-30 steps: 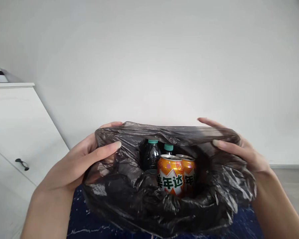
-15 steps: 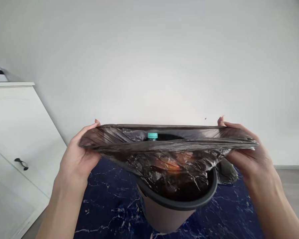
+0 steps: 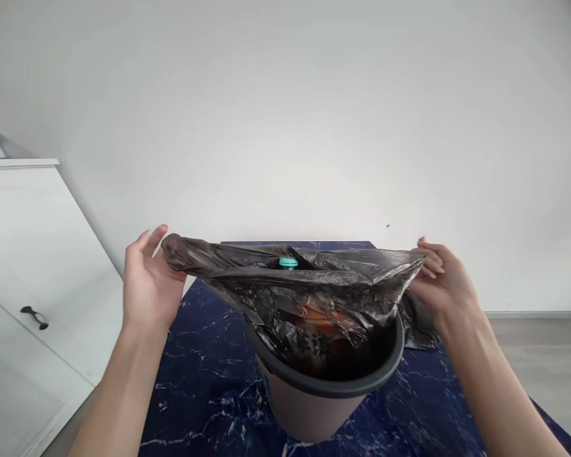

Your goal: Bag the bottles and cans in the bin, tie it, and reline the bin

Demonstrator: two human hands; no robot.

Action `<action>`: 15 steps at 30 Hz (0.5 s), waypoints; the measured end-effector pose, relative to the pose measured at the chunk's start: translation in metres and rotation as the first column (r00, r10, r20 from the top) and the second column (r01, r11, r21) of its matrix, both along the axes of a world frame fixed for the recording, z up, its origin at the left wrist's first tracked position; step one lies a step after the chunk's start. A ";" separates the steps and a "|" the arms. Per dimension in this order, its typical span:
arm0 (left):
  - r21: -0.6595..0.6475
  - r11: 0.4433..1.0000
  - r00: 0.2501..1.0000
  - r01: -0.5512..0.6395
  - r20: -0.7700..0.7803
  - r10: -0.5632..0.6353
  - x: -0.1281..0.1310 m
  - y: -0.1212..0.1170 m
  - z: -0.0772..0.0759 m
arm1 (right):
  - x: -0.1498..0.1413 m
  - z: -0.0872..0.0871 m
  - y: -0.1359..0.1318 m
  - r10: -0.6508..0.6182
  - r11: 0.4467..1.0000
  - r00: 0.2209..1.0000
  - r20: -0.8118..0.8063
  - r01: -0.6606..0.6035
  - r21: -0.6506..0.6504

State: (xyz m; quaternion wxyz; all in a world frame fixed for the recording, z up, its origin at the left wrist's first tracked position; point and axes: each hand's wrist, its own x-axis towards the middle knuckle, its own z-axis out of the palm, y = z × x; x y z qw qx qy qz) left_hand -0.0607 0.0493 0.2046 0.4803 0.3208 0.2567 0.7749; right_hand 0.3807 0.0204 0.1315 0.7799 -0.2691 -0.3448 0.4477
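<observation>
A black plastic bag [image 3: 314, 298] is stretched flat between my hands above a round bin [image 3: 314, 393] with a dark rim. My left hand [image 3: 147, 285] pinches the bag's left corner with the other fingers raised. At the right corner my right hand [image 3: 440, 285] grips the bag's edge, fingers curled. A teal bottle cap [image 3: 288, 262] pokes out of the narrow opening. Orange cans [image 3: 321, 316] show dimly through the plastic. The bag's bottom still sits inside the bin.
The bin stands on a dark blue marbled surface [image 3: 204, 362]. A white cabinet [image 3: 33, 266] with a black handle [image 3: 34, 316] is at the left. A plain white wall is behind, and grey floor [image 3: 542, 355] lies at the right.
The bag's mouth, held wide open a second ago with cans and bottles showing, has been pulled sideways and flattened shut. The bin has come into view, and the view has drawn back slightly.
</observation>
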 end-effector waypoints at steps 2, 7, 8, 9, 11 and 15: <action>-0.071 0.997 0.999 0.014 -0.051 -0.018 -0.008 0.017 -0.017 | -0.003 -0.011 0.009 -0.006 0.999 0.998 0.060 0.008 -0.038; -0.161 0.987 0.972 0.028 -0.227 -0.065 -0.017 0.046 -0.064 | -0.010 -0.041 0.014 0.108 0.989 0.946 0.305 -0.072 -0.128; -0.184 0.980 0.952 0.074 -0.278 -0.124 -0.017 0.047 -0.071 | -0.010 -0.045 0.012 0.185 0.981 0.910 0.370 -0.151 -0.118; -0.212 0.969 0.925 0.130 -0.326 -0.195 -0.016 0.046 -0.076 | -0.009 -0.049 0.010 0.267 0.963 0.859 0.437 -0.248 -0.102; -0.270 0.931 0.854 0.245 -0.394 -0.339 -0.013 0.041 -0.080 | -0.007 -0.051 0.006 0.394 0.902 0.731 0.557 -0.425 -0.080; -0.298 0.833 0.645 0.466 -0.531 -0.550 -0.009 0.025 -0.067 | -0.011 -0.037 -0.003 0.444 0.853 0.571 0.691 -0.505 -0.131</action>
